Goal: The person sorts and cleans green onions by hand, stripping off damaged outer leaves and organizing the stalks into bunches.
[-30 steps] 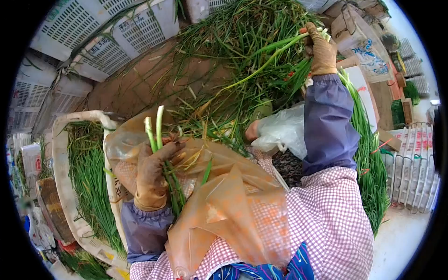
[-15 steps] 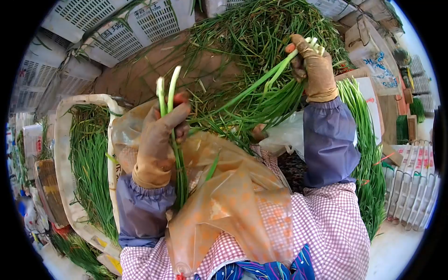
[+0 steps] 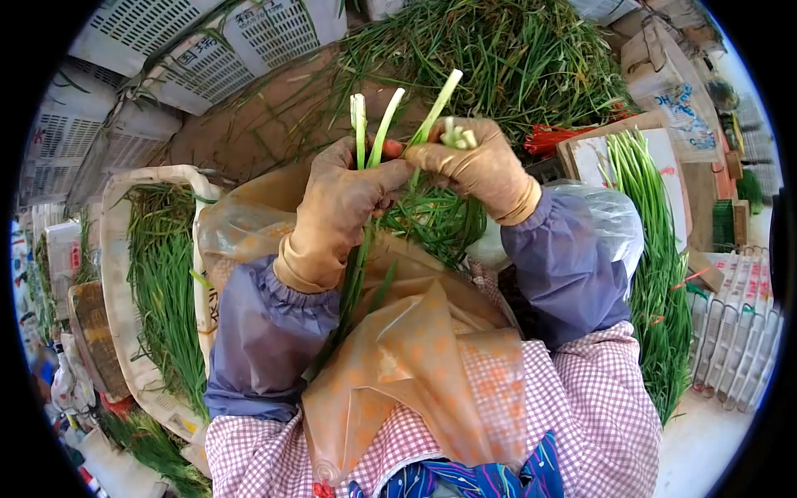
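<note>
My left hand (image 3: 336, 199), in a dirty tan glove, is closed round a few green stalks (image 3: 359, 133) whose white ends point up and whose leaves hang down past my sleeve. Close beside it, my right hand (image 3: 477, 166), gloved too, grips a small bunch of stalks (image 3: 458, 134) with pale cut ends. One stalk (image 3: 440, 100) stands up between the fingertips of both hands. Below them an orange-patterned translucent plastic sheet (image 3: 407, 357) covers my lap.
A white basket (image 3: 116, 274) of green stalks stands at the left. Loose greens (image 3: 490, 58) are heaped ahead, near red ties (image 3: 552, 139). At the right, a long bundle (image 3: 656, 241) leans on a white board, beside stacked white crates (image 3: 735, 332). Slotted crates (image 3: 199, 70) line the upper left.
My right hand has come down and left from the heap with its bunch. My left hand has moved up and right, so the two hands now meet. The red ties have come into view.
</note>
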Tool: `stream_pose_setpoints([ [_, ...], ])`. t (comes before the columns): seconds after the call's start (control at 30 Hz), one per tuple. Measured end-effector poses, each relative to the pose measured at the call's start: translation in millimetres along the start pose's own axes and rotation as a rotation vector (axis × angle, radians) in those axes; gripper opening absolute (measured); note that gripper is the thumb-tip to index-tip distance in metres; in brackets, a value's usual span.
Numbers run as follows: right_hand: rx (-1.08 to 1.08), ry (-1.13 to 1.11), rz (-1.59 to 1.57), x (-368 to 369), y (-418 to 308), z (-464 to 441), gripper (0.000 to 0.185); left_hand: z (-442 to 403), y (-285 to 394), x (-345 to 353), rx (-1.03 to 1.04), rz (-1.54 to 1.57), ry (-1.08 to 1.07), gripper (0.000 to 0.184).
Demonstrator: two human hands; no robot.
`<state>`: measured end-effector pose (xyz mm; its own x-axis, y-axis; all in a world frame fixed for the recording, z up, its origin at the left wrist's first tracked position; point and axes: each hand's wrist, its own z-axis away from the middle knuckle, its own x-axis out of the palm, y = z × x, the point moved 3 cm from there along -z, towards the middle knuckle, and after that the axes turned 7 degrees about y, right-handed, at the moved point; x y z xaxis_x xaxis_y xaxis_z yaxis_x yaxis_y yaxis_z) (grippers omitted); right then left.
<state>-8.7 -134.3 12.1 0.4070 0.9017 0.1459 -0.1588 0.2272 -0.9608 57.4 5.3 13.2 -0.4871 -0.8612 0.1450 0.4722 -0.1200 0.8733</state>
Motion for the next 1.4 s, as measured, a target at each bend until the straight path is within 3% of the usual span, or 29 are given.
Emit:
stream_pose_setpoints([
  [0.1, 0.069, -0.009, 0.042, -0.7, 6.6, 0.3, 0.012, 0.6, -1.4, -4.0, 0.074, -0.05, 0.089, 0.019],
  [0.23, 0.002, -0.048, 0.168, -7.1, 2.3, 0.2, 0.01, 0.6, 3.1, -14.5, 0.139, -0.123, 0.141, 0.018],
  [0.3, 0.17, -0.277, 0.046, -13.3, -13.7, 7.3, 0.011, 2.8, 4.4, -20.8, 0.225, -0.192, 0.116, 0.016],
  [0.33, 0.176, -0.214, -0.057, -24.7, -12.9, 7.6, 0.014, 1.8, 2.8, -25.8, 0.226, -0.19, 0.119, 0.016],
  [0.4, 0.028, -0.208, -0.056, -46.5, -25.4, 7.4, 0.017, -1.1, -0.7, -35.9, 0.217, -0.174, 0.14, 0.016],
  [0.43, -0.099, -0.324, -0.147, -66.3, -23.2, -2.3, 0.02, -0.6, 0.6, -39.2, 0.22, -0.173, 0.142, 0.016],
  [0.5, -0.334, -0.479, -0.518, -89.6, -40.7, -8.4, 0.027, 2.1, 1.5, -47.6, 0.161, -0.247, 0.264, 0.016],
  [0.57, -0.146, 0.002, -0.046, -108.3, -57.8, 0.1, 0.032, 5.9, 1.4, -48.1, 0.141, -0.214, 0.256, 0.019],
  [0.63, -0.125, 0.291, 0.449, -82.2, -38.9, -9.1, 0.034, 6.0, -5.4, -42.9, 0.115, -0.06, 0.233, 0.02],
  [0.73, -0.207, 0.211, 0.285, -31.0, -22.7, 1.9, 0.039, 7.7, -7.3, -35.8, 0.144, -0.017, 0.198, 0.018],
  [0.83, -0.05, 0.039, 0.142, 6.9, -11.5, 9.9, 0.021, 14.3, -7.7, -29.9, 0.196, -0.114, 0.23, 0.016],
  [0.93, 0.09, -0.013, -0.142, 3.9, -5.9, 10.3, 0.017, 10.5, -10.4, -35.1, 0.214, -0.181, 0.261, 0.015],
  [1.03, -0.076, -0.284, -0.46, -32.1, -25.5, 15.3, 0.022, 8.7, -11.0, -47.5, 0.215, -0.177, 0.307, 0.016],
  [1.1, -0.08, -0.036, -0.156, -46.9, -46.2, 15.9, 0.03, 7.4, -12.5, -50.6, 0.123, -0.054, 0.289, 0.018],
  [1.13, -0.058, 0.064, 0.155, -46.3, -47.1, 8.7, 0.036, 8.4, -11.4, -51.3, 0.128, -0.056, 0.293, 0.018],
  [1.17, -0.155, 0.221, 0.315, -59.0, -17.3, -11.9, 0.038, 9.6, -11.8, -47.9, 0.101, 0.007, 0.253, 0.019],
  [1.23, -0.181, 0.276, 0.271, -44.6, -9.7, -10.0, 0.039, 10.0, -13.7, -36.6, 0.047, 0.141, 0.169, 0.021],
  [1.27, -0.136, 0.221, 0.099, -29.9, -13.4, -3.1, 0.038, 12.4, -14.2, -32.8, 0.044, 0.127, 0.192, 0.022],
  [1.37, -0.167, 0.004, 0.003, 5.4, -5.7, -1.6, 0.021, 15.6, -18.0, -24.5, -0.008, 0.111, 0.127, 0.022],
  [1.4, -0.151, 0.029, 0.006, 11.8, -2.1, -2.3, 0.016, 13.1, -21.4, -22.7, 0.016, 0.077, 0.103, 0.022],
])
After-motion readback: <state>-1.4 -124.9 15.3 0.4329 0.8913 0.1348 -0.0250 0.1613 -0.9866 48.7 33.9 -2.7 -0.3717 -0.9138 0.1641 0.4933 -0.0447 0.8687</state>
